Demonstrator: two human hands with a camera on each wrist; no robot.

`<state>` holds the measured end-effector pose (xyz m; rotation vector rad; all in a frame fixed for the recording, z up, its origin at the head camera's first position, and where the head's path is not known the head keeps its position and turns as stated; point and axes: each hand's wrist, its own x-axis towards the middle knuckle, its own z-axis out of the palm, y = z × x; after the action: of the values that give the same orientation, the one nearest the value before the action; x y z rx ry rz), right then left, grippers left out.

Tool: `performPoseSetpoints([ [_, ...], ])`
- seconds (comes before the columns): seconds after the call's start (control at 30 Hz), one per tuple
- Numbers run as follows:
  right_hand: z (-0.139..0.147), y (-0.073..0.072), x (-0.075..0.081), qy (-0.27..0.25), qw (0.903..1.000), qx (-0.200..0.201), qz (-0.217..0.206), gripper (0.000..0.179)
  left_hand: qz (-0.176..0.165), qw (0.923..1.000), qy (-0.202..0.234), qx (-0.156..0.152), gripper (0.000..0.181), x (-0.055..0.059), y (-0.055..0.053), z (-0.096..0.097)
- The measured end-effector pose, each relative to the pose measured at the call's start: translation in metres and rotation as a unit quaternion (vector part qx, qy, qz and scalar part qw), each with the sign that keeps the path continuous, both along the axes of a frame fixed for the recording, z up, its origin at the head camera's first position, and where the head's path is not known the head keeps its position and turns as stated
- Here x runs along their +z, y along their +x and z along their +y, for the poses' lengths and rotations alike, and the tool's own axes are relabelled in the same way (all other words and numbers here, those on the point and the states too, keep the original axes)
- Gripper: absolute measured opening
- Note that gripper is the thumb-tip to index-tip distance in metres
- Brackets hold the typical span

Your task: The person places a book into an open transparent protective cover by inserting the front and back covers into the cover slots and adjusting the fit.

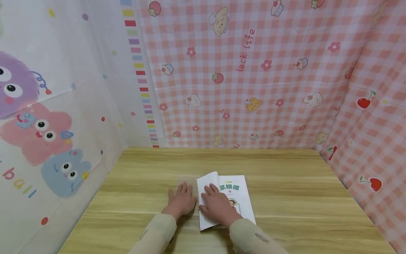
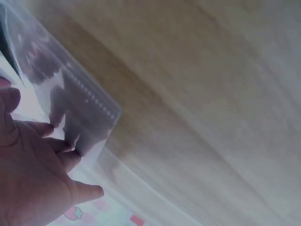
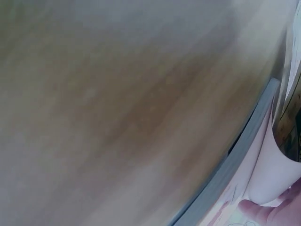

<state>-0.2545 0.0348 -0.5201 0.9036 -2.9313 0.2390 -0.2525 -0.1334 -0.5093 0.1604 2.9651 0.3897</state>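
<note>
A thin book [image 1: 247,197] lies open on the table, its title page bearing green Chinese characters and a small drawing. My right hand [image 1: 219,206] rests on the turned white leaf [image 1: 205,220] at its left, fingers extended. In the right wrist view the leaf bows in a curve above the book's grey edge [image 3: 249,132], near my right fingertips [image 3: 254,210]. Left of the book, my left hand [image 1: 181,201] lies with fingers spread. The left wrist view shows its fingertips touching a clear plastic sheet [image 2: 91,101], which has a dotted line along one edge.
The wooden table [image 1: 301,197] extends on both sides of the book. A pink checked cloth [image 1: 285,42] hangs behind it and along the right, and a white cloth with cartoon figures [image 1: 88,88] hangs at the left.
</note>
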Motion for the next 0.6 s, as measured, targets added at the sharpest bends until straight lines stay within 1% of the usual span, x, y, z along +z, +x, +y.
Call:
performPoseSetpoints([
  [0.07, -0.002, 0.001, 0.001, 0.009, 0.9999, -0.005, 0.004, 0.048, -0.002, 1.0000, -0.002, 0.001, 0.062, 0.001, 0.002, 0.002],
  [0.17, -0.004, 0.003, 0.002, 0.009, 0.9999, -0.012, -0.001, 0.047, -0.003, 1.0000, -0.002, 0.004, 0.065, 0.001, 0.004, 0.004],
  [0.23, -0.004, 0.004, 0.003, -0.001, 0.9999, -0.013, -0.009, 0.046, -0.011, 0.9999, -0.010, 0.002, 0.067, 0.000, 0.005, 0.005],
  [0.3, -0.002, 0.005, 0.003, -0.015, 0.9996, -0.012, -0.021, 0.045, -0.010, 0.9999, -0.011, 0.001, 0.067, 0.000, 0.006, 0.006],
  [0.43, 0.003, 0.005, 0.007, -0.028, 0.9987, 0.003, -0.043, 0.041, -0.008, 0.9999, -0.013, 0.000, 0.069, 0.002, 0.007, 0.007],
  [0.47, 0.005, 0.005, 0.007, -0.027, 0.9986, 0.009, -0.045, 0.041, -0.004, 0.9999, -0.012, 0.001, 0.069, 0.002, 0.007, 0.007],
  [0.6, 0.008, 0.003, 0.004, -0.010, 0.9987, 0.028, -0.041, 0.042, -0.013, 0.9997, -0.022, 0.001, 0.071, 0.002, 0.005, 0.006],
])
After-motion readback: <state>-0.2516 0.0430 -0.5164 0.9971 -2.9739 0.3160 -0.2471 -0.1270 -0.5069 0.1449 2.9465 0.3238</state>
